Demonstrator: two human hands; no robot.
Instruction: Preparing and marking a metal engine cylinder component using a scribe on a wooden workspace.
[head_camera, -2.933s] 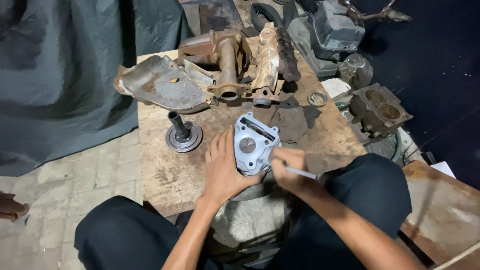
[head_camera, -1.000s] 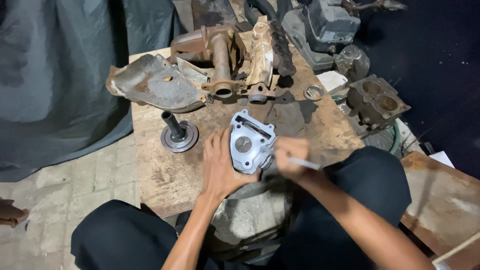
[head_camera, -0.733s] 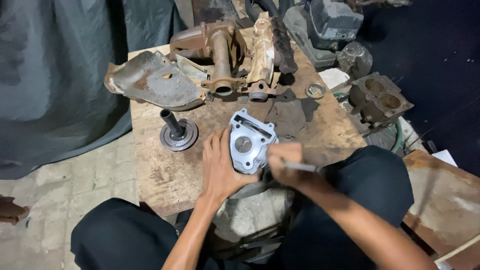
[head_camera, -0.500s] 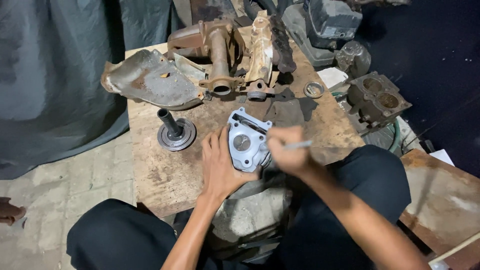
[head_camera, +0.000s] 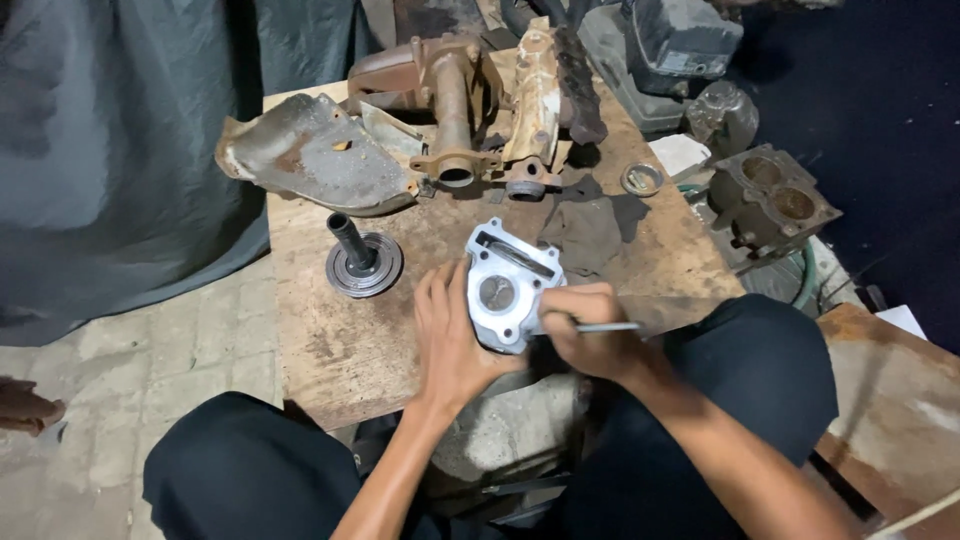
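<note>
Silver engine cylinder block lying bore-up on wooden worktop, near front edge, centre. Left hand flat against block's left side, fingers spread and steadying it. Right hand at block's lower right corner, fingers closed around thin metal tool, shaft pointing right; tip hidden behind the hand. Round flanged part with upright stem to the left, apart from block. Dark rag just behind block. Rusty castings along far edge.
</note>
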